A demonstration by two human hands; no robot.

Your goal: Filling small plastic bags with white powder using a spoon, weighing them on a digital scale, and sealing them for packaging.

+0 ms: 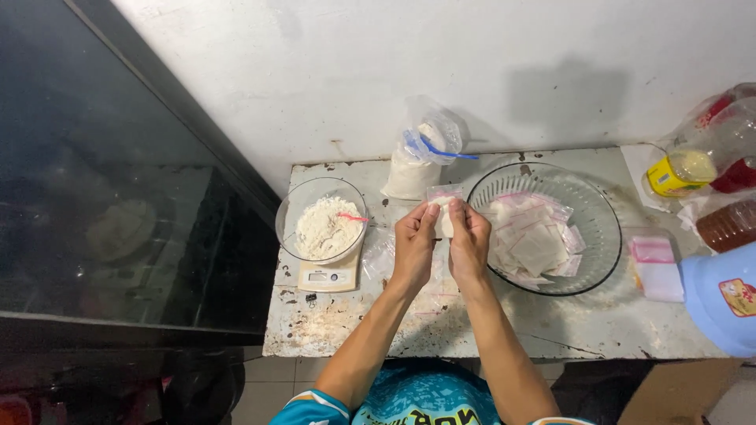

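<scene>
My left hand (413,244) and my right hand (468,244) are raised together over the white counter (551,323), both pinching a small clear zip bag (445,206) with white powder in it. Left of my hands a glass bowl of white flour (323,224) sits on a small kitchen scale (329,275), with a pink spoon handle (352,216) resting in the flour. To the right stands a large glass bowl (602,236) holding several filled small bags (535,244).
A knotted plastic bag of flour (421,153) leans against the wall behind. A stack of small pink-edged bags (655,267), bottles (713,157) and a blue container (720,299) crowd the right end. A dark glass panel (102,197) is on the left.
</scene>
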